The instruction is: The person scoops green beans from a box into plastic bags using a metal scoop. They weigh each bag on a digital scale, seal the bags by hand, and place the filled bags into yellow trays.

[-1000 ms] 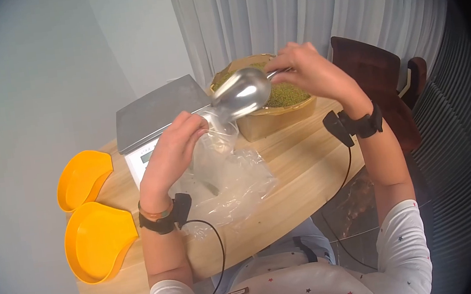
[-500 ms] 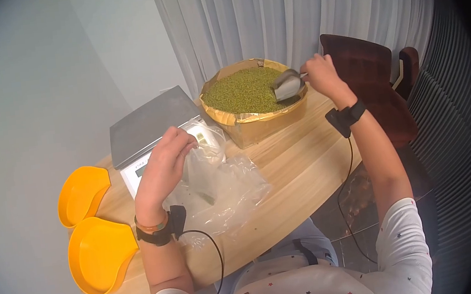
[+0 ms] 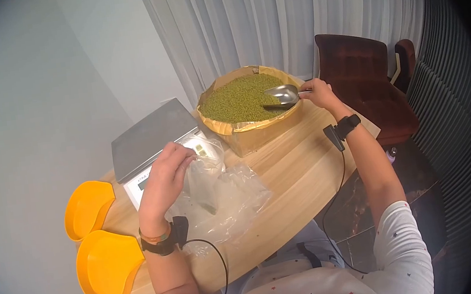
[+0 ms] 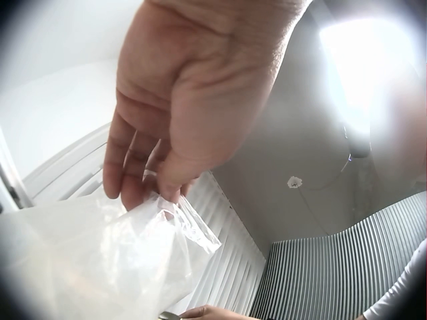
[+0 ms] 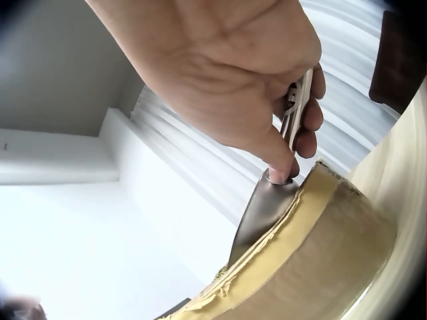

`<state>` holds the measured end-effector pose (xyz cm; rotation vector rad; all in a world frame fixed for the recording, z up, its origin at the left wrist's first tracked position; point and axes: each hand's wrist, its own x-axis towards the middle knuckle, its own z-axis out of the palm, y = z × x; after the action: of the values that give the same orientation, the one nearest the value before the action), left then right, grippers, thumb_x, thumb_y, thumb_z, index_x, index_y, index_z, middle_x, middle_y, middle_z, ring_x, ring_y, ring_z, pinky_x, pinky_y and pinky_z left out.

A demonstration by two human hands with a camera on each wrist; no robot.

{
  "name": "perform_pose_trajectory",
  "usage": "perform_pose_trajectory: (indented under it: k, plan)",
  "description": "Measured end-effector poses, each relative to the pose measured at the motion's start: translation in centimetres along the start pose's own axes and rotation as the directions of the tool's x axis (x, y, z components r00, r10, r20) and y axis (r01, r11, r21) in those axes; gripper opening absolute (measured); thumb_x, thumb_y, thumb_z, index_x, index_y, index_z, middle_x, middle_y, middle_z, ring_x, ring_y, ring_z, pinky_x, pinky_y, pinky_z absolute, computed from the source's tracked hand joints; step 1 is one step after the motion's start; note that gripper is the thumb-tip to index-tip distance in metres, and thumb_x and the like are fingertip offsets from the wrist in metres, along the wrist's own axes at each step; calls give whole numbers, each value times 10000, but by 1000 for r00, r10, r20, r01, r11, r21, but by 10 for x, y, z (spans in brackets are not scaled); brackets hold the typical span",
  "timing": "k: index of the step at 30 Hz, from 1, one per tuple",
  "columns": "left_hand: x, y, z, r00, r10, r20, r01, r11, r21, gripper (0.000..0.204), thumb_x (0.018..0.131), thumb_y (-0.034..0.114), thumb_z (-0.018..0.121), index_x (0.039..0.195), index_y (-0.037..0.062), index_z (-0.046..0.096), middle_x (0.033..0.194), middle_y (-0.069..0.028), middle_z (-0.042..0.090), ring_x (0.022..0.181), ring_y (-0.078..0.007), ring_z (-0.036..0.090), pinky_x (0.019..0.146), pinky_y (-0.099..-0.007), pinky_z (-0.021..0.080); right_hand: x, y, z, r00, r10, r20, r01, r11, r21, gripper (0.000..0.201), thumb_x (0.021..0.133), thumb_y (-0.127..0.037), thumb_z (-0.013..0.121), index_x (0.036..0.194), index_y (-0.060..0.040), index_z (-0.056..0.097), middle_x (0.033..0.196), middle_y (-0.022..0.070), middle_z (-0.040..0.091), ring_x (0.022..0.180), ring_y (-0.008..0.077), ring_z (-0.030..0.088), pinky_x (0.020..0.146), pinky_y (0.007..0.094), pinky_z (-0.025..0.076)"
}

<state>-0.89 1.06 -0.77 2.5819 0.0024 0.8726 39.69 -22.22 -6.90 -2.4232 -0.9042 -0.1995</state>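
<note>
My left hand (image 3: 164, 179) pinches the top edge of a clear plastic bag (image 3: 236, 197) between thumb and fingers; in the left wrist view the bag (image 4: 120, 260) hangs from the fingertips. A little greenish matter shows low in the bag. My right hand (image 3: 318, 94) grips the handle of a metal scoop (image 3: 283, 93). Its bowl sits just inside the right rim of a paper-lined cardboard box (image 3: 258, 138), over small green beans (image 3: 235, 100). The right wrist view shows the fingers curled round the handle and the scoop (image 5: 263, 210) behind the box rim.
A weighing scale (image 3: 155, 139) with a grey platform stands left of the box, partly behind the left hand and bag. Two yellow scoop-shaped trays (image 3: 106, 268) lie at the table's left edge. A dark red chair (image 3: 360, 84) stands past the right end of the wooden table (image 3: 303, 168).
My right hand has carried the scoop from above the bag's mouth rightward to the box, then lower at its right rim. The left hand keeps its pinch on the bag.
</note>
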Motion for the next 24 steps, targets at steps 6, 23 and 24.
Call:
perform_pose_trajectory:
  k: [6, 23, 24]
  plan:
    - [1, -1, 2, 999, -22, -32, 21, 1000, -22, 72, 896, -22, 614, 967, -11, 623, 874, -113, 586, 783, -251, 588, 697, -316, 476, 5, 17, 10, 998, -38, -50, 51, 948, 315, 209, 850, -189, 736, 1022, -74, 758, 935, 117, 741, 872, 216, 686, 792, 364, 500]
    - [2, -9, 4, 997, 47, -65, -49, 998, -30, 46, 914, 6, 606, 955, -13, 601, 875, -119, 581, 787, -275, 574, 711, -337, 475, -15, -43, -25, 974, -218, 59, 153, 829, 539, 244, 895, -115, 699, 1073, 52, 708, 878, 61, 709, 807, 110, 601, 762, 280, 491]
    - [2, -10, 4, 997, 37, -66, -39, 999, -30, 46, 914, 6, 606, 955, -13, 601, 875, -119, 581, 787, -275, 574, 711, -337, 475, -18, -54, -31, 972, -222, 83, 149, 845, 513, 252, 899, -118, 699, 1089, 47, 704, 906, 64, 710, 845, 108, 596, 798, 280, 485]
